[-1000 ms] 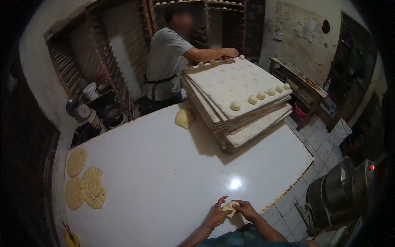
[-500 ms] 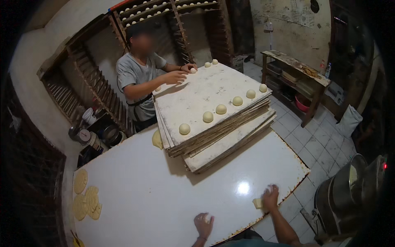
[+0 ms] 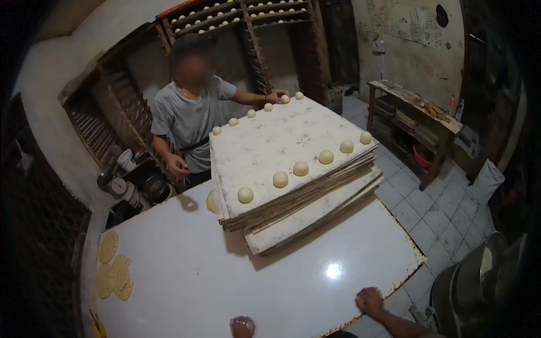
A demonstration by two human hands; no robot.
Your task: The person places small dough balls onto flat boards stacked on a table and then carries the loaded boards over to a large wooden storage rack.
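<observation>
My right hand (image 3: pixel 369 302) is closed in a curled shape on the white tabletop (image 3: pixel 191 293), close to its rusty right edge. Whatever lies under its fingers is hidden. At the lower edge of the picture my left hand (image 3: pixel 243 327) is curled too, cut off by the frame; its contents do not show. Beyond both hands stands a stack of floured boards (image 3: pixel 310 217). Along the near edge of its top board lies a row of round dough balls (image 3: pixel 300 168), and along the far edge another row of dough balls (image 3: pixel 251 114).
A co-worker (image 3: pixel 194 107) in a grey shirt stands behind the stack, one hand at a far dough ball. Flattened dough rounds (image 3: pixel 121 273) lie on the table's left. A metal vessel (image 3: pixel 470 281) stands at right, a wooden bench (image 3: pixel 414 107) farther back. Racks (image 3: pixel 248 50) hold more balls.
My left hand has drawn back toward the lower edge. The dough piece beside my right hand no longer shows, and that hand is more curled. The far row shows more balls; the co-worker's hands have parted.
</observation>
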